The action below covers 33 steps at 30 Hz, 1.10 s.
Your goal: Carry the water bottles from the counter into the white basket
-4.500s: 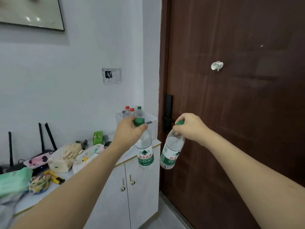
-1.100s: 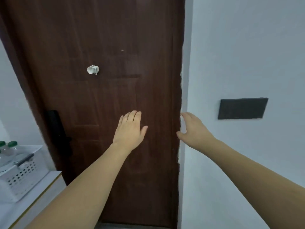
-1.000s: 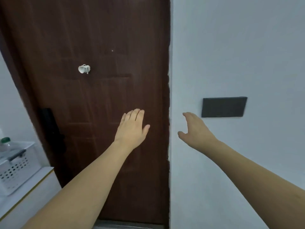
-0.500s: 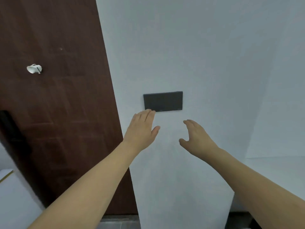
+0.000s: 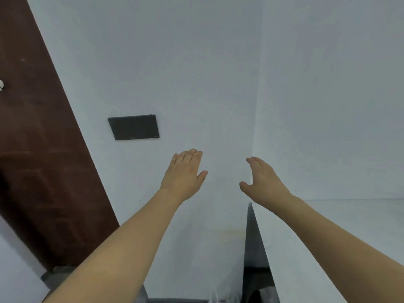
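My left hand [image 5: 184, 174] and my right hand [image 5: 261, 180] are both held out in front of me, fingers spread, holding nothing. They hover before a white wall, about a hand's width apart. No water bottle and no white basket is in view. A white counter top [image 5: 349, 226] starts under my right forearm and runs off to the right.
A brown door [image 5: 32, 160] fills the left side. A black wall panel [image 5: 133, 127] hangs on the white wall above and left of my left hand. A dark gap [image 5: 253, 248] lies between the wall and the counter's end. A white cabinet corner [image 5: 13, 270] shows at the lower left.
The view has swung right: the basket on the cabinet slid out of the left edge, the door moved left, and a white counter came in at the right. Both hands stay empty.
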Each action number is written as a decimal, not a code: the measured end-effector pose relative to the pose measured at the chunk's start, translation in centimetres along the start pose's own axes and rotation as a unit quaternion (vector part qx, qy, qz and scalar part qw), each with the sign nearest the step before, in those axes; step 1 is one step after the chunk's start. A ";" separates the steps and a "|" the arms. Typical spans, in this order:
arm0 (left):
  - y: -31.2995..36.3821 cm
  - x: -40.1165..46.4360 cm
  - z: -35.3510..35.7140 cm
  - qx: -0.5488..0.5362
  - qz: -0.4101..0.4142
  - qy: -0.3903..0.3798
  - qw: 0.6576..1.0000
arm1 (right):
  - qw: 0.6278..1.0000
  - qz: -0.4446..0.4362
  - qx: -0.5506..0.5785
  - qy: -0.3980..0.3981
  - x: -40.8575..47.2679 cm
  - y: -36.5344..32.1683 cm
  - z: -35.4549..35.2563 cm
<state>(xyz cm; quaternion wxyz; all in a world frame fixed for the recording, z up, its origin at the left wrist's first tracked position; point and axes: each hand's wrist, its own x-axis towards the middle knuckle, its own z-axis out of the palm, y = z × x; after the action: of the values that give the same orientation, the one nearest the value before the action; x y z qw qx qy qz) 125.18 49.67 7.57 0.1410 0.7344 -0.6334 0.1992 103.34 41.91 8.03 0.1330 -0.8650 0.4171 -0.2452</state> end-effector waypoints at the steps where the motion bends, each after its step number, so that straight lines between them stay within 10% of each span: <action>1: 1.5 0.5 0.0 -0.005 -0.002 0.005 1.000 | 1.000 0.001 -0.003 0.002 -0.2 1.4 -0.9; 33: 47.7 12.7 6.1 -0.022 -0.003 -0.034 0.999 | 0.999 0.008 0.006 -0.033 -6.4 43.8 -22.4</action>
<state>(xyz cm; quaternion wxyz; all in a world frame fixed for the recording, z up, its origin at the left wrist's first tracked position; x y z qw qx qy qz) 80.31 28.19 6.01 0.1361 0.7390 -0.6402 0.1595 59.13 19.36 5.90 0.1542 -0.8686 0.4175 -0.2180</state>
